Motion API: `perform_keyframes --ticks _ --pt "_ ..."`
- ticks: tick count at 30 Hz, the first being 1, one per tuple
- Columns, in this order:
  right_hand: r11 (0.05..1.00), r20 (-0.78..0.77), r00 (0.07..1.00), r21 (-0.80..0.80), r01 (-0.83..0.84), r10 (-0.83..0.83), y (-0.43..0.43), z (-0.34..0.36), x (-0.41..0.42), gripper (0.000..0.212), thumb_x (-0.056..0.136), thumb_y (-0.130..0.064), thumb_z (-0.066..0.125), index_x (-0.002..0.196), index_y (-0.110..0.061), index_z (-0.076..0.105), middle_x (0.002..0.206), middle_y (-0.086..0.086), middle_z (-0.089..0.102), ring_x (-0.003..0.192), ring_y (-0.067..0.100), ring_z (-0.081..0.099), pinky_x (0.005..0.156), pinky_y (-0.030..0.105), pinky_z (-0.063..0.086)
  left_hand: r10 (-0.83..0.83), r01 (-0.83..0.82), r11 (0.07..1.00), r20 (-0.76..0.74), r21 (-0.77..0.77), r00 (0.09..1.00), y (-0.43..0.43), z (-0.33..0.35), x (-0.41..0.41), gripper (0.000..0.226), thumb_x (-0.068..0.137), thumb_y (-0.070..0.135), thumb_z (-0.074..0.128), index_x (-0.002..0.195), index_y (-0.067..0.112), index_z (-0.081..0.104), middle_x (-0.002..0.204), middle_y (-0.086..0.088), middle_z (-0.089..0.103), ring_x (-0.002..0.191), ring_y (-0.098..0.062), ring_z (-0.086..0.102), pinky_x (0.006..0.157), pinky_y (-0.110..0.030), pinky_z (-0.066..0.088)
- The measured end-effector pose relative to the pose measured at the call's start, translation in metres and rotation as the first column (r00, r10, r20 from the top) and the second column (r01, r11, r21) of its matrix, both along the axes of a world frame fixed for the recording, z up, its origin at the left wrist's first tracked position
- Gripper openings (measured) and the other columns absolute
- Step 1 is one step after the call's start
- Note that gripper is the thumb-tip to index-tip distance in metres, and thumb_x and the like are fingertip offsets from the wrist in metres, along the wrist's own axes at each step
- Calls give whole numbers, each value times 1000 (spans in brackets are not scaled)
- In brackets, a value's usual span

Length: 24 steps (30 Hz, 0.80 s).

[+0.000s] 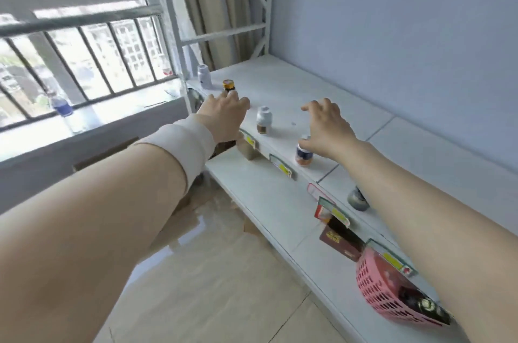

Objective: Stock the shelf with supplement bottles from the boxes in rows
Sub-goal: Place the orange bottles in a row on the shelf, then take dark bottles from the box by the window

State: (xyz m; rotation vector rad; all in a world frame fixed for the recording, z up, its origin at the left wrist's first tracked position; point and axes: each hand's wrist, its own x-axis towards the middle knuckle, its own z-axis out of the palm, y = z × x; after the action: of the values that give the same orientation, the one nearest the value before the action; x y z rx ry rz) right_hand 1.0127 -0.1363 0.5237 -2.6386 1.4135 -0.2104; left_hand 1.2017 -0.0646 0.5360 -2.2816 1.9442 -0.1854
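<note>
Fingers [310,107] of the right hand [328,129] are spread and loosely bent, holding nothing; those of the left hand [224,115] reach out fairly straight, also holding nothing

Nearest, on the lower shelf [266,202], a pink basket [375,286] lies tilted with dark packets inside, a brown box [340,241] just beyond it. On the upper shelf [280,84] the supplement bottles stand upright in a loose row near the front edge. A grey bottle [357,199] stands beside the right forearm. Next comes a blue-labelled bottle [303,153], with the right thumb at its cap; I cannot tell whether it touches. A white bottle with a brown base [264,119] stands between the two hands, apart from both. A white wristband [182,146] wraps the left forearm. The left fingertips meet the foot of an amber bottle with a gold cap [229,86]. Farthest, by the shelf's corner post, stands a plain white bottle [203,76]
</note>
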Motion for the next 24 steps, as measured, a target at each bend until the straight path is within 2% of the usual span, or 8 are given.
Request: perform_keyframes --ticks 6,11,17,24 --pt "975 -136 966 -14 -223 219 24 -18 192 68 78 -30 66 135 -12 33 136 14 32 129 32 29 102 41 37 298 -294 953 -55 72 953 78 -32 175 63 84 36 62 135 11 35 133 -14 41 125 -33 41 97 -43 39" --pt "944 -199 925 4 -329 323 34 -44 304 66 78 -30 66 134 -13 34 136 14 33 129 32 31 101 40 36 476 -465 879 -114 105 872 136 -74 284 60 86 36 61 135 11 37 133 -13 43 126 -33 42 100 -45 39" --pt "913 -264 874 99 -396 408 28 -97 407 67 79 -30 66 134 -12 34 135 12 34 130 31 30 100 41 37 593 -560 801 -144 213 793 156 -134 369 60 85 40 62 131 11 38 129 -11 44 121 -31 44 96 -41 41" --pt "865 -251 831 226 -449 497 -8 -172 516 65 79 -29 66 133 -12 35 134 12 37 126 29 35 103 39 40 678 -612 725 -175 316 714 122 -195 454 53 85 38 60 127 11 40 126 -11 46 117 -29 46 94 -40 42"
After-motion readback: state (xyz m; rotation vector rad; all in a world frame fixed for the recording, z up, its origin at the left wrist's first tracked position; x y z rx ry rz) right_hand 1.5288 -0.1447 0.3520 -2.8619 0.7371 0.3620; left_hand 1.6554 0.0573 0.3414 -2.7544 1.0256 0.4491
